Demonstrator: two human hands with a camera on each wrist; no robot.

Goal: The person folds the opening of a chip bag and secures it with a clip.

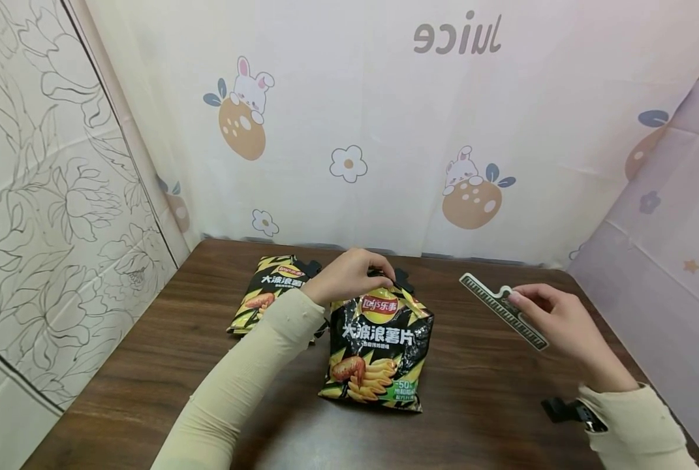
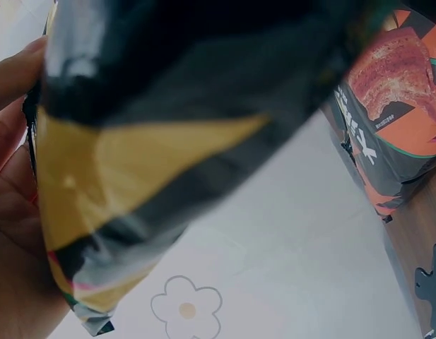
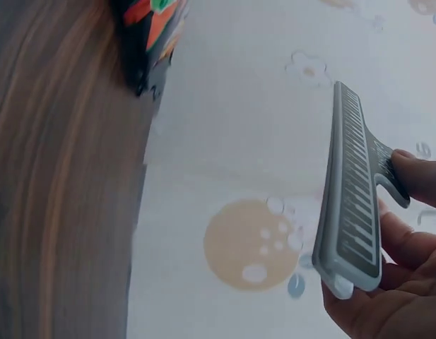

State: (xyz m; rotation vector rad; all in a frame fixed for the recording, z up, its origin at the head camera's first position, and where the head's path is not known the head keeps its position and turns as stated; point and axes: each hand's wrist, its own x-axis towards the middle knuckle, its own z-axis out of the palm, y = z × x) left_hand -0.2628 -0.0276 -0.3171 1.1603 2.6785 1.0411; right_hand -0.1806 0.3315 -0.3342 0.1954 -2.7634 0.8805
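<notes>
My left hand (image 1: 352, 277) grips the top edge of a black and yellow Lay's potato chip bag (image 1: 378, 365), which stands nearly upright over the table. In the left wrist view the bag (image 2: 140, 162) fills much of the picture, with fingers of the left hand (image 2: 13, 261) along its side. Off to the right, my right hand (image 1: 560, 320) pinches a pale bag clip (image 1: 487, 299) with a piano-key pattern by its handle. The clip (image 3: 355, 191) is held in the air, its long jaws close together, by the thumb and fingers of the right hand (image 3: 408, 268).
A similar chip bag (image 1: 269, 294) lies behind my left forearm, a dark clip (image 1: 309, 267) at its top. Another dark clip (image 1: 404, 281) shows behind the held bag. An orange and black bag (image 2: 401, 106) appears in the left wrist view. A patterned curtain (image 1: 349, 130) backs the wooden table (image 1: 472, 405).
</notes>
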